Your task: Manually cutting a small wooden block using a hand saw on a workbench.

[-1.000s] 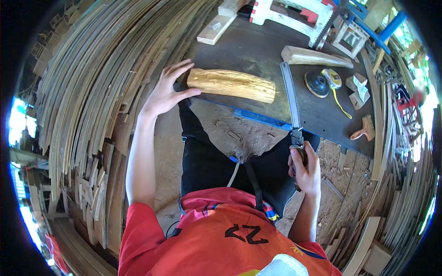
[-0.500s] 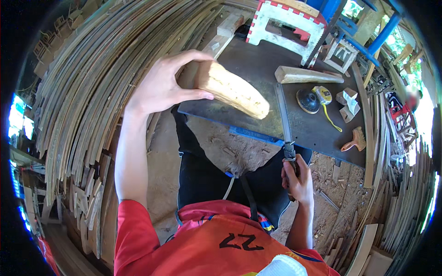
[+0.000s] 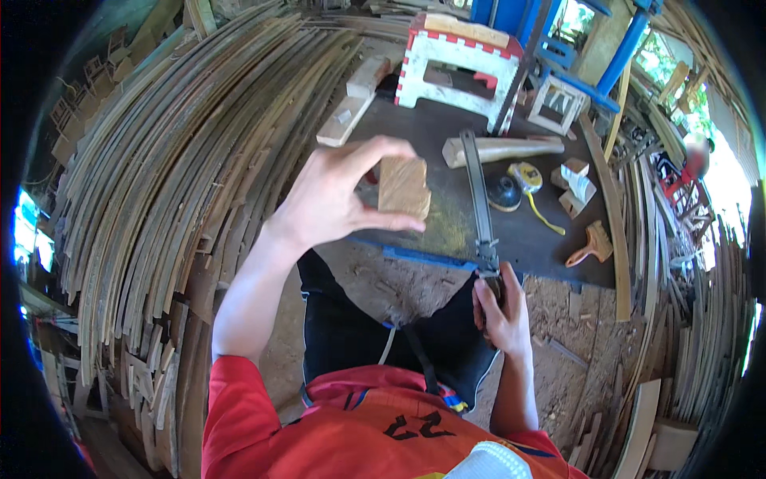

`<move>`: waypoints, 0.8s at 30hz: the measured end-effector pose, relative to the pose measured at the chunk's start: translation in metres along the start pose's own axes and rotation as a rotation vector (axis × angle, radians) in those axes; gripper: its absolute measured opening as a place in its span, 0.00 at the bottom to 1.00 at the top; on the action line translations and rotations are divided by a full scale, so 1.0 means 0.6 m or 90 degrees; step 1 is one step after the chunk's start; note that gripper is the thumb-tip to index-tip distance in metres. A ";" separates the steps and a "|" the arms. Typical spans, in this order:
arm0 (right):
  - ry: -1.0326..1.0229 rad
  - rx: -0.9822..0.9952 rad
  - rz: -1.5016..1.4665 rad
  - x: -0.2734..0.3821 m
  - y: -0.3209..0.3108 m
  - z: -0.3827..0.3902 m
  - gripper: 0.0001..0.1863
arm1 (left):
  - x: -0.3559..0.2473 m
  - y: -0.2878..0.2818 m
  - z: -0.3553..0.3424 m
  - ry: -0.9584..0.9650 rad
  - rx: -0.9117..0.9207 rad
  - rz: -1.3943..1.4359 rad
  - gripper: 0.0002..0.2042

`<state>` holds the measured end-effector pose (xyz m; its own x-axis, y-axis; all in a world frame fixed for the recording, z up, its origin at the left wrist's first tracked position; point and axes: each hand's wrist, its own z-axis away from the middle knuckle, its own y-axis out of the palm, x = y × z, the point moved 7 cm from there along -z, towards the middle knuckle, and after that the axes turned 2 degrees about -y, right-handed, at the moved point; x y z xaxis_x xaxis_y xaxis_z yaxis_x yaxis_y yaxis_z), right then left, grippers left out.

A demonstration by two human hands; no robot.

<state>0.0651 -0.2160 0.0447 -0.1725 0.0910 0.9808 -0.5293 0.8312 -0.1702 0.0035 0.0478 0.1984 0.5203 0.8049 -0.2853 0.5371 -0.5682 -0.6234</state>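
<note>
Raised in front of me on the left, my left hand (image 3: 335, 191) grips a wooden block (image 3: 403, 190) between thumb and fingers. Its squarish end with visible grain faces me. My right hand (image 3: 501, 315) is closed around the lower end of a bar clamp (image 3: 477, 184), whose long grey metal bar points away over the dark work board (image 3: 407, 132). Beyond the bar lies a tapered piece of wood (image 3: 511, 150). To its right are a round black-topped tool (image 3: 504, 191) and a yellow tape measure (image 3: 525, 177) with some tape pulled out.
A brush (image 3: 592, 244) and small wood blocks (image 3: 573, 188) lie on the board's right. A white step stool (image 3: 459, 72) stands at the back beside a blue metal frame (image 3: 614, 68). Long wood strips (image 3: 175, 160) are piled at left; more stand at right.
The block in my left hand has turned from showing its long side to showing its end. My right hand and the clamp have moved slightly away from me, and my view has shifted.
</note>
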 end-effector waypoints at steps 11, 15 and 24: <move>0.054 -0.008 -0.037 -0.025 0.010 0.014 0.13 | 0.025 0.093 0.065 0.098 0.008 -0.328 0.33; 0.046 0.009 -0.017 -0.041 0.017 0.011 0.13 | 0.024 0.148 0.113 0.114 0.030 -0.327 0.29; -0.067 0.037 0.128 -0.047 0.038 0.005 0.12 | 0.033 0.167 0.157 -0.006 0.075 -0.170 0.22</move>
<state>0.0553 -0.2012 0.0129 -0.3633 0.1920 0.9117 -0.5223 0.7683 -0.3700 0.0051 0.0232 0.0618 0.3639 0.9253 -0.1066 0.5735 -0.3127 -0.7572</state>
